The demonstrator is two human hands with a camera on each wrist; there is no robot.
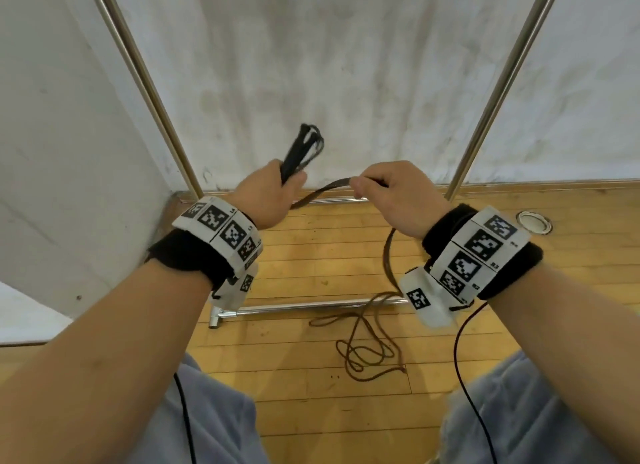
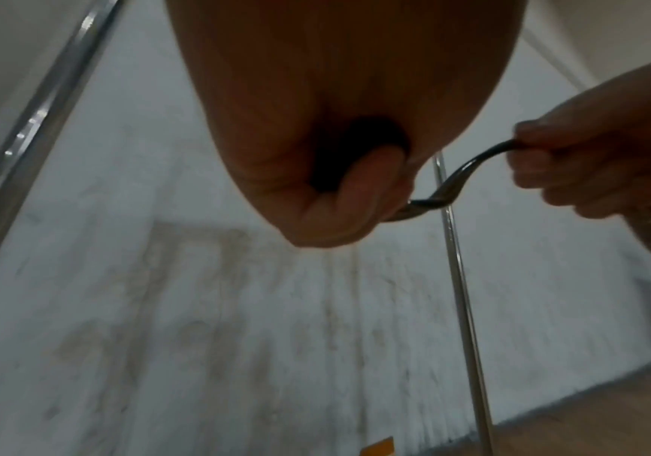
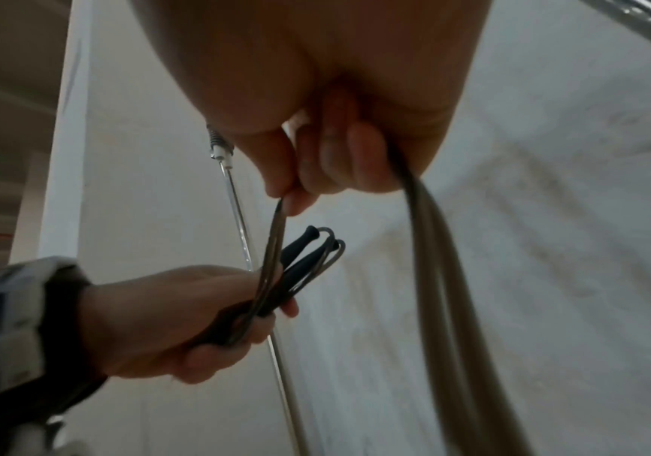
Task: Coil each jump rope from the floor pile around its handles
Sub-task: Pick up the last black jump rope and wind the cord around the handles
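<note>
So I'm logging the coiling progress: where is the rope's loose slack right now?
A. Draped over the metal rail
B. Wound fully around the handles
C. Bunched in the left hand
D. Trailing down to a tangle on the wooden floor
D: from the right hand, the rope hangs down to a loose tangle on the wooden floor, while the left hand holds the handles.

A metal rack frame (image 1: 145, 82) stands on the wooden plank floor (image 1: 311, 411), its two slanted uprights rising against a stained white wall (image 1: 346, 65) and its base bar (image 1: 304, 306) lying across the boards. A round metal floor fitting (image 1: 533, 222) sits near the wall's right end.
</note>
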